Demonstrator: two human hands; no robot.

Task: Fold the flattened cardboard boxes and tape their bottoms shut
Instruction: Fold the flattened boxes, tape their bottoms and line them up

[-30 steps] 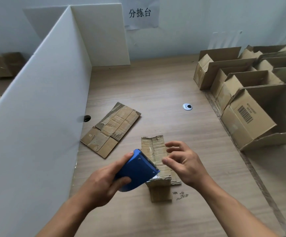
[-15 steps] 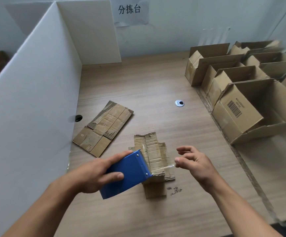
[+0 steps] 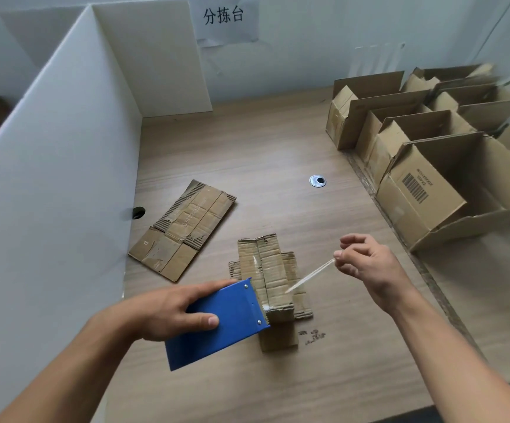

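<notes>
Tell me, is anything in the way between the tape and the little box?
Nothing visible. The right hand pinches the tape just above the box, with only air between. The left hand holds the dispenser at the box's near edge.

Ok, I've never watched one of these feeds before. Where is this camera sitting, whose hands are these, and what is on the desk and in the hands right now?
There is no machine here. The single view comes from a camera worn on a person's head, looking forward and down at their own two bare hands. The left hand holds a blue tape dispenser against a small folded cardboard box on the wooden table. The right hand pinches a strip of clear tape, stretched out from the box. A flattened box lies further left, beside a white partition. A row of already folded open boxes stands on the right. A paper sign hangs on the wall.
</notes>
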